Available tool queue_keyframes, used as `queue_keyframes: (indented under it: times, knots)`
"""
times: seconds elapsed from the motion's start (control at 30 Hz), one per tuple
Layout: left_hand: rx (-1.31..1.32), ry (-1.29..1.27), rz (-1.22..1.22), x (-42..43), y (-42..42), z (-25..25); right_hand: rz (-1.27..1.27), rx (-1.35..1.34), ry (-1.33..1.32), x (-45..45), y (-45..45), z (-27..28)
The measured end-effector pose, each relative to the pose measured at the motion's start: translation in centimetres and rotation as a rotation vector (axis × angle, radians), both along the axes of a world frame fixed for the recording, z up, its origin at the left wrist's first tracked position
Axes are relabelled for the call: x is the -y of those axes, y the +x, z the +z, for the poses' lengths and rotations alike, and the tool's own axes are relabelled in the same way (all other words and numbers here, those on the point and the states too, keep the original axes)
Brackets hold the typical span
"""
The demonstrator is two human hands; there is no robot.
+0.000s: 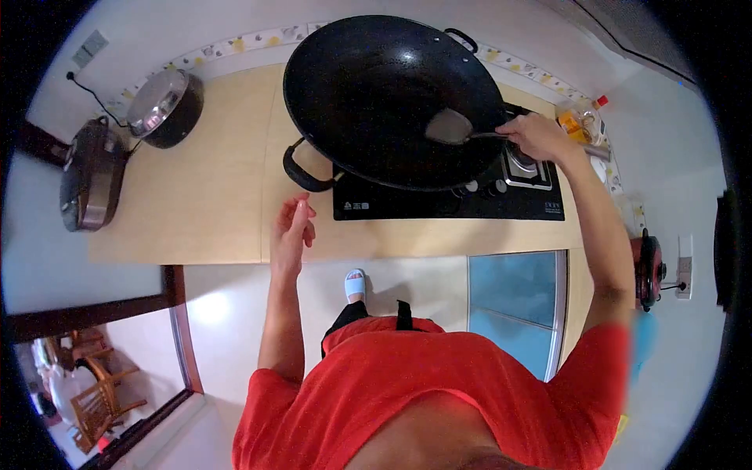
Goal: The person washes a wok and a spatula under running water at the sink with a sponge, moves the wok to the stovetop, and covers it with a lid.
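A large black wok (368, 94) sits on the black gas stove (439, 205). My right hand (539, 137) is closed round the handle of a spatula (449, 127), whose flat blade rests against the wok's inner right side. Just below the wok's left handle (304, 171) is my left hand (294, 227), fingers loosely curled and apart, holding nothing. It does not appear to touch the handle. Nothing else can be made out inside the dark wok.
On the counter (211, 188) at the left stand a lidded pot (166, 108) and a dark appliance (92, 176). Bottles (578, 124) stand beyond the stove at the right, and a red cooker (648, 269) is at the far right.
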State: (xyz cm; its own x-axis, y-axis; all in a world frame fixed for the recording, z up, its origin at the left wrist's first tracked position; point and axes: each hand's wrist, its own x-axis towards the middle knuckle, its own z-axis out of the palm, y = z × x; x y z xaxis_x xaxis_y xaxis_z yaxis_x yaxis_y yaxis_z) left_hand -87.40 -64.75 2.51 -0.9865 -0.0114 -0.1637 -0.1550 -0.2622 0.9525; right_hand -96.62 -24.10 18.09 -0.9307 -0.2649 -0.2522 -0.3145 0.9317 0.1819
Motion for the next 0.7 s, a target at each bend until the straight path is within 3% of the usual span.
queue_keyframes:
  times: [0.17, 0.27, 0.37, 0.53, 0.7]
  knots:
    - [0.003, 0.147, 0.077, -0.7, -3.5, -1.2, -0.057, 0.195, 0.277, 2.0, -4.5, 1.2]
    - [0.02, 0.041, 0.122, -2.0, -4.6, 0.6, -0.088, 0.265, 0.315, 1.5, -6.1, 1.1]
    - [-0.005, -0.13, 0.143, -2.5, -5.4, -0.7, 0.086, 0.201, 0.234, 1.0, -6.7, -0.8]
    - [-0.026, -0.126, 0.244, -3.4, -5.4, 0.5, 0.158, -0.008, -0.058, 1.9, -10.3, -10.2]
    - [-0.051, -0.198, 0.235, -3.1, -5.3, -0.4, 0.268, -0.228, -0.616, 10.3, -15.1, -15.5]
